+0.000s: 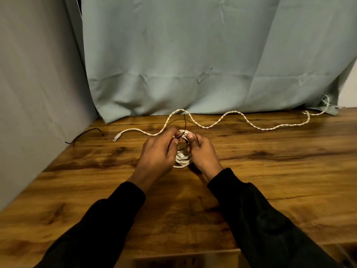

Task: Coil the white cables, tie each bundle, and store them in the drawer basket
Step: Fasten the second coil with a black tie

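White coiled cable (181, 161) between both hands (181, 149)

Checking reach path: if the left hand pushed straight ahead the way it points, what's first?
Likely the loose braided white cable just beyond the left hand, then the curtain; depth is unclear.

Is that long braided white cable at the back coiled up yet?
No, spread out. The braided cable snakes loose across the table; only the bundle between the hands is coiled.

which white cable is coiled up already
The coiled white cable held between both hands, a black tie around it. The braided white cable behind lies uncoiled across the table.
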